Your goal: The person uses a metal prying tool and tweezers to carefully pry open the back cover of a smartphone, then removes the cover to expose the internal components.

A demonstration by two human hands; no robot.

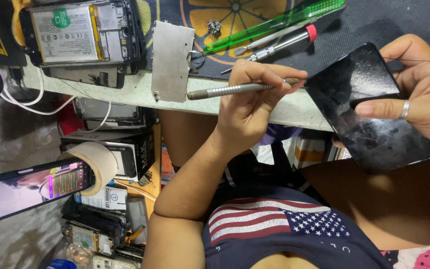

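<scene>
Hiding the metal tool's (235,89) tip, the black phone (369,109) sits gripped by the right hand (419,89); left hand (255,94) fingers pinch the tool beside it, above the pale bench edge (125,89).

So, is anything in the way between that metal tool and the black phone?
Nothing visible: the metal tool in the left hand has its tip at the edge of the black phone, which the right hand holds.
</scene>
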